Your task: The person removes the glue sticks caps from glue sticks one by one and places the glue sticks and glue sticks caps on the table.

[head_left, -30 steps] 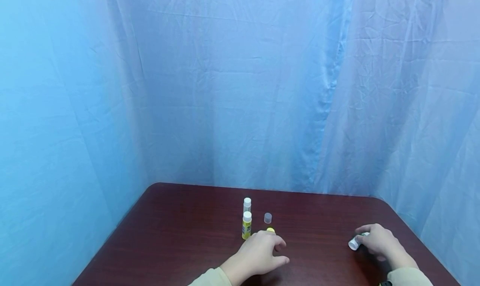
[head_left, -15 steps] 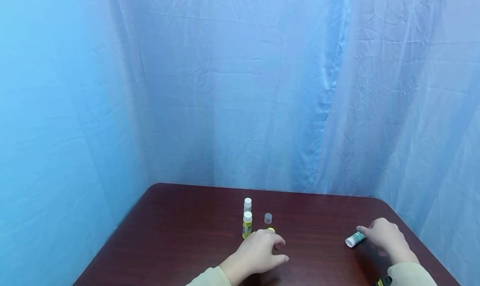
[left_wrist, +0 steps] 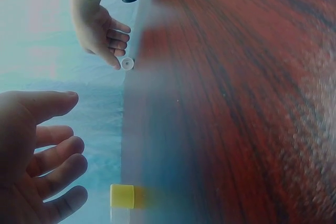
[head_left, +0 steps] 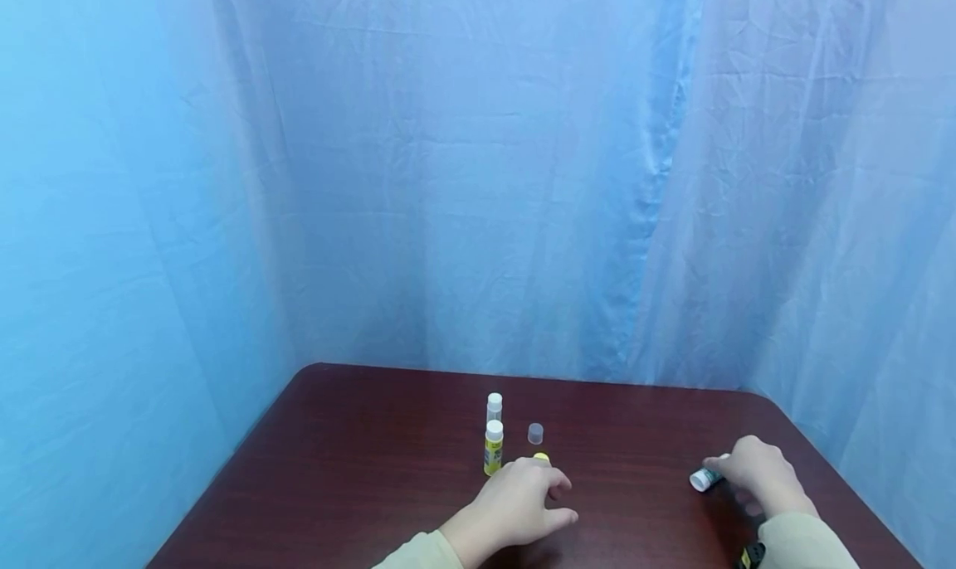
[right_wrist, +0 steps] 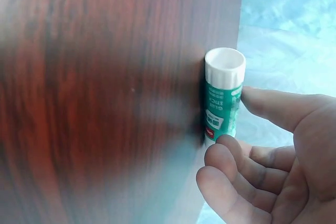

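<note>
The table [head_left: 343, 444] is dark red and has round back corners. Its right edge runs close by the right hand [head_left: 760, 474], so there is just a small bit of table on that side. A wide stretch of table lies between the right hand and the left hand [head_left: 519, 503]. There is lots of room from the yellow glue stick [head_left: 494, 454] to the left edge too. A blue curtain [head_left: 478, 179] hangs behind the back edge.

The green glue stick [right_wrist: 223, 106] lies on its side by the right hand. The thumb touches it and the other fingers are bent close to it, but I can't tell if they squeeze it. The left hand's fingers are loose and apart, and they hold nothing. A yellow cap [head_left: 541, 456] peeks out just behind that hand. Near it are a clear cap [head_left: 535, 434] and two sticks standing up, with the white-topped stick [head_left: 495, 410] behind the yellow one.

Half a second ago, more green showed on the lying stick. The left hand looks the same as then.
</note>
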`<act>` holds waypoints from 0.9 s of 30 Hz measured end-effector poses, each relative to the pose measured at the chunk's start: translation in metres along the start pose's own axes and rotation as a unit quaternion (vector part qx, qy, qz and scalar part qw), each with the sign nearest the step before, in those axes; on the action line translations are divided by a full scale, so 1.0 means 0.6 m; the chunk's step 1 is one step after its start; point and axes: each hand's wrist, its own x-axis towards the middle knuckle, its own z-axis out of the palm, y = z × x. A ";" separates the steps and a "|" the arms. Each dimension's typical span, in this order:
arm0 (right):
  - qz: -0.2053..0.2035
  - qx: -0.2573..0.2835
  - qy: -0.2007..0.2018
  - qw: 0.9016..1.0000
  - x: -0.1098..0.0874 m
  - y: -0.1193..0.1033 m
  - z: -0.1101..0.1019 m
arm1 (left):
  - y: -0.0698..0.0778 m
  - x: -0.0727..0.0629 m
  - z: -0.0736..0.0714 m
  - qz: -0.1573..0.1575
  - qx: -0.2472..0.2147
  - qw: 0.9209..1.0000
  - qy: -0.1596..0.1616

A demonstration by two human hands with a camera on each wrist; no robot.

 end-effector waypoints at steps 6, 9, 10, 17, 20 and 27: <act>0.002 0.014 0.012 1.000 -0.001 0.002 0.011 | 0.003 0.000 0.006 0.000 0.018 1.000 -0.002; 0.001 0.017 0.014 1.000 -0.002 0.001 0.012 | 0.003 0.001 0.007 0.004 0.020 1.000 -0.001; 0.000 0.017 0.014 1.000 -0.001 0.001 0.012 | 0.003 0.001 0.007 0.005 0.019 1.000 -0.001; -0.003 0.012 0.009 1.000 0.006 0.003 0.011 | 0.002 0.002 0.007 0.001 0.011 1.000 -0.001; -0.003 0.013 0.006 1.000 0.008 0.006 0.010 | 0.002 0.002 0.006 -0.004 0.006 1.000 -0.006; -0.018 0.006 -0.008 1.000 0.009 0.011 0.007 | 0.002 0.002 0.003 -0.012 -0.001 1.000 -0.013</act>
